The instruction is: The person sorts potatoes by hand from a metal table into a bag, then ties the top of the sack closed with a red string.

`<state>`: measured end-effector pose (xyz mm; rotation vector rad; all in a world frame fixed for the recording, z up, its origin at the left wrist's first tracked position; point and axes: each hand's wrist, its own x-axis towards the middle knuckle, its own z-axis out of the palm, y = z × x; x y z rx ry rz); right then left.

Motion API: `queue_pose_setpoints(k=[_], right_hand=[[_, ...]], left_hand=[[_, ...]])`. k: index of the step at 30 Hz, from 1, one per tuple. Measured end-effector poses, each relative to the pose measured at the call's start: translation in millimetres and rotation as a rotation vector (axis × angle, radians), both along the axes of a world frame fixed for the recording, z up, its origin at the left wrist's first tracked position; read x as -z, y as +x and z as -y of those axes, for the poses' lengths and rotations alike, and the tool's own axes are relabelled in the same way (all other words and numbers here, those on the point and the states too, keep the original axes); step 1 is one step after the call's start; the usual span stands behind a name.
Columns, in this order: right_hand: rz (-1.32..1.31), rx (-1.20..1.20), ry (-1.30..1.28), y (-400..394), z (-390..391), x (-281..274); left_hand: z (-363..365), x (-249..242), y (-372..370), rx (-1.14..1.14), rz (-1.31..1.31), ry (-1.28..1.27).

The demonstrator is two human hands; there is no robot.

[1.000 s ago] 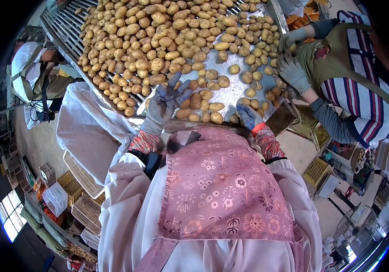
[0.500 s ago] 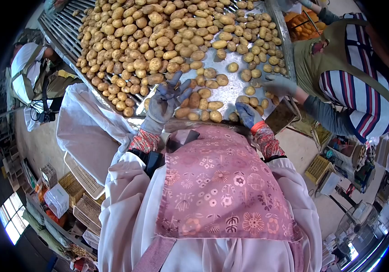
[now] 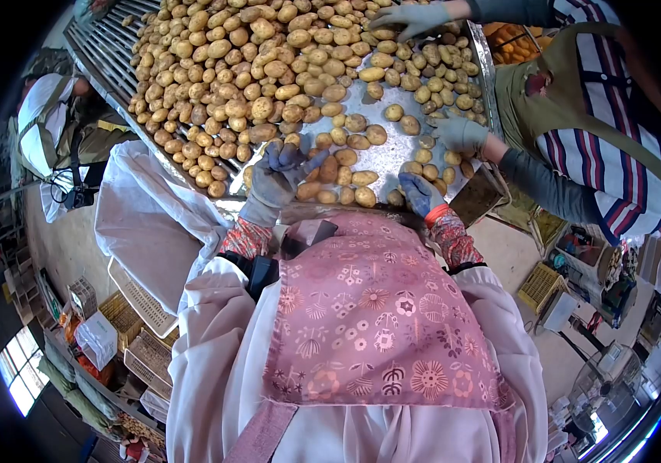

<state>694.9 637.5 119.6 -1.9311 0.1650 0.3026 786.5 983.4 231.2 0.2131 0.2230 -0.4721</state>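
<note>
My left hand (image 3: 278, 174), in a grey-blue glove, hovers at the tray's near edge with its fingers apart and nothing held. Its fingertips are close to several potatoes (image 3: 343, 157). My right hand (image 3: 421, 194), in a blue-grey glove, is at the same edge, its fingers curled together. A small potato (image 3: 396, 197) lies against its left side; whatever is inside the fingers is hidden. Loose potatoes are spread over the metal tray (image 3: 392, 162) between and beyond my hands, and a large heap of potatoes (image 3: 230, 77) covers the upper left.
A co-worker (image 3: 593, 116) in a striped top stands on the right, both gloved hands among the potatoes. Another person (image 3: 49, 123) is on the far left. A white sack (image 3: 149, 224) hangs by the tray's left corner. Yellow crates (image 3: 540, 287) and a fan (image 3: 607, 382) stand behind.
My left hand's fingers have lowered and bent slightly; my right hand has barely moved. The co-worker's one hand has reached over the far potatoes, and the other has shifted slightly away from me.
</note>
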Motion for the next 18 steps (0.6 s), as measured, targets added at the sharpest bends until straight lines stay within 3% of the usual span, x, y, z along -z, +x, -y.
queue_pose_setpoints(k=[2,4,5,7,11,13,18], right_hand=[[-0.002,0.006,0.006,0,0,1],[-0.012,0.031,0.065,1,-2,-1],[-0.011,0.032,0.065,2,-2,-3],[0.009,-0.001,0.079,0,-2,-8],[0.003,0.022,0.119,1,-4,-6],[-0.04,-0.069,0.041,3,0,-5],[0.046,-0.017,0.013,4,-2,3]], left_hand=[[-1,8,0,0.006,-0.024,-0.099],[6,-2,2,-0.114,-0.318,0.318],[5,-4,2,-0.114,-0.318,0.319],[2,-7,-1,-0.023,-0.1,0.065],[1,11,1,0.002,-0.071,-0.117],[1,13,0,-0.009,-0.005,0.062],[-6,12,9,0.074,-0.188,-0.094]])
